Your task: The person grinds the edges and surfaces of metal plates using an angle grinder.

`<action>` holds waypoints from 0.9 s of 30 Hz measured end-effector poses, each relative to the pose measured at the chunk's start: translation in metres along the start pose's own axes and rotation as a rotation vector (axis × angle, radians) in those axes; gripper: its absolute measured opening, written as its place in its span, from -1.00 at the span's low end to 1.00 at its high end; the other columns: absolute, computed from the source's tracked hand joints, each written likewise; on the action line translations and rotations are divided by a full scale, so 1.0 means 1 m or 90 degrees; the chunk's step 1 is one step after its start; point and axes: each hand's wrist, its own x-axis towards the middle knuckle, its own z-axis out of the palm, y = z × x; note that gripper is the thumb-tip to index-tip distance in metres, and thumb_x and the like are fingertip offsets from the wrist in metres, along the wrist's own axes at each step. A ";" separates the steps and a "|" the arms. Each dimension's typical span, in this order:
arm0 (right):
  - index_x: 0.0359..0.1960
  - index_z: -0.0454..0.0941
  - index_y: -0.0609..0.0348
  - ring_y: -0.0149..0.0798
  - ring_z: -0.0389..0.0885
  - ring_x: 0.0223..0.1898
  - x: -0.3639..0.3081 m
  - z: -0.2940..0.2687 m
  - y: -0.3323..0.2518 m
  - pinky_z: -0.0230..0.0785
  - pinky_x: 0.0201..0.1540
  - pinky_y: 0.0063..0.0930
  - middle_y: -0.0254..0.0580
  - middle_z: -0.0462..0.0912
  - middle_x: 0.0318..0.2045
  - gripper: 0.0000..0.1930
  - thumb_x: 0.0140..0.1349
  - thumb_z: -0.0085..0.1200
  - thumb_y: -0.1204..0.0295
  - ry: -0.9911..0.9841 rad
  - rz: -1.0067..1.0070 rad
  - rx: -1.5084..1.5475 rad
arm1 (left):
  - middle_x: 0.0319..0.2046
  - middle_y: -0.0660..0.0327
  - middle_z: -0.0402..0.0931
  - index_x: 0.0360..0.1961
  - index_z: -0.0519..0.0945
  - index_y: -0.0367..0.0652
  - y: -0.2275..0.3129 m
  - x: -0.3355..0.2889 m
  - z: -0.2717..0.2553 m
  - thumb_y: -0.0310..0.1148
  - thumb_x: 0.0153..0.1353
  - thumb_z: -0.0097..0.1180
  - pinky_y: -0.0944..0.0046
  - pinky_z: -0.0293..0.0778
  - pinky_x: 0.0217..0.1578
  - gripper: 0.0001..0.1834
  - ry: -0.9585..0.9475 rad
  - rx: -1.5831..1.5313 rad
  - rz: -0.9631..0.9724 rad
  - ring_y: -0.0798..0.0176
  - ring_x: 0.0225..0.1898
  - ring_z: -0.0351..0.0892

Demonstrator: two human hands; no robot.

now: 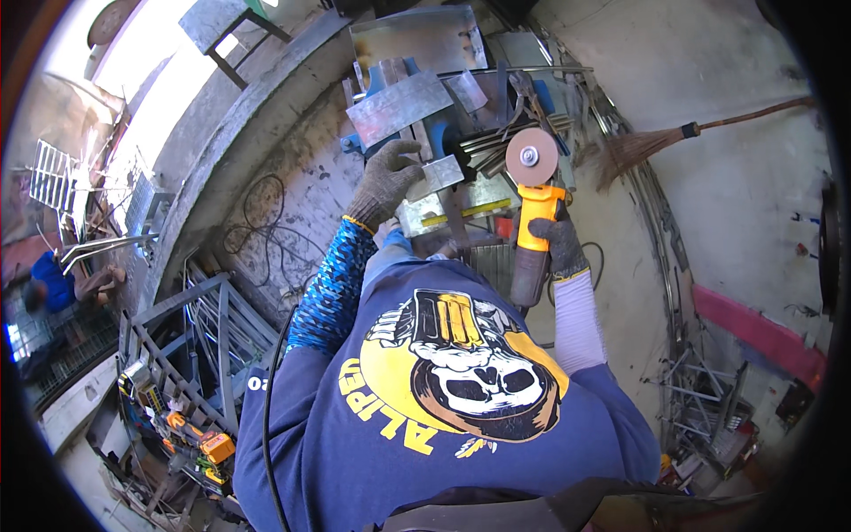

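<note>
In a dark glove, my right hand (560,241) is wrapped round the body of a yellow and dark angle grinder (537,215). The grinder points away from me, and its round tan disc (532,157) faces up. My left hand (390,180), in a grey knit glove, is at the near left of a blue bench vise (377,146). Its fingers are curved and apart, beside the left end of a small flat metal piece (436,176); whether they touch it I cannot tell. A larger grey metal plate (401,108) lies over the vise.
An upright metal sheet (421,44) stands behind the vise. Pliers-like tools (530,93) and metal bars (490,152) lie at its right. A broom (643,149) is at far right. Steel frames (199,332) and a cable (266,222) are at left. A person (62,284) sits far left.
</note>
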 end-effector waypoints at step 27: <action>0.10 0.42 0.15 -0.11 0.71 -0.39 0.033 0.024 -0.015 0.71 -0.33 -0.17 -0.07 0.64 -0.29 -0.44 -0.01 0.28 0.47 0.005 0.014 0.119 | -0.15 0.15 0.63 0.13 0.49 -0.24 0.036 -0.033 0.077 -0.56 0.22 0.16 0.30 0.55 -0.05 -0.58 -0.178 0.034 0.171 0.35 -0.10 0.61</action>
